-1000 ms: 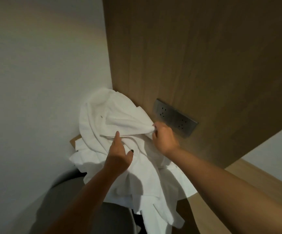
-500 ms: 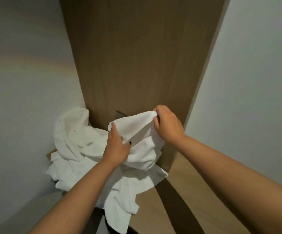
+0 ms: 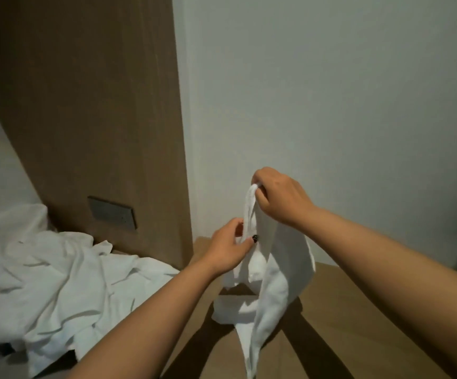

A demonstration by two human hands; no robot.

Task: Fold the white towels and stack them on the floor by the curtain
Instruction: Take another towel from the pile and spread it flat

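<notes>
Lifted clear of the pile (image 3: pixel 57 274) since a moment ago, the towel (image 3: pixel 273 272) now hangs right of the wooden panel (image 3: pixel 90 110), its lower end cut off by the frame edge. My right hand (image 3: pixel 279 198) pinches its top corner, raised; my left hand (image 3: pixel 228 248) grips an edge lower, fingertips hidden in cloth.
</notes>
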